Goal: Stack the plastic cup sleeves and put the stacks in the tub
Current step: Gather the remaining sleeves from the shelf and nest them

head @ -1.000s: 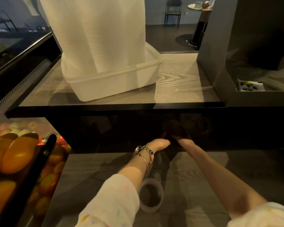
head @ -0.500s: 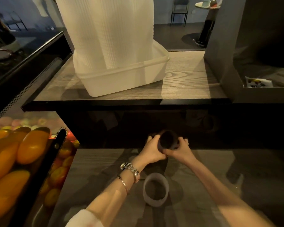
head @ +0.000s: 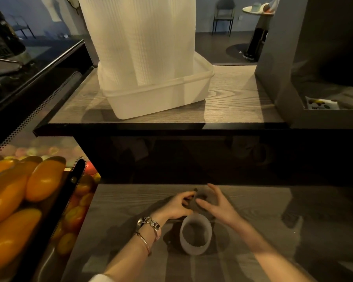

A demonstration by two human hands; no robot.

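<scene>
Both hands, left hand and right hand, hover above a cup sleeve.

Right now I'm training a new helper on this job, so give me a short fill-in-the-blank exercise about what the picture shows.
1. The white tub stands on the ____ of the two wooden shelves.
2. The tall stacks of cup sleeves stand ____ the tub.
3. The translucent sleeve on the lower shelf stands just in front of the two ____.
4. The watch and bracelet are on the ____ wrist.

Missing words: upper; inside; hands; left
</scene>
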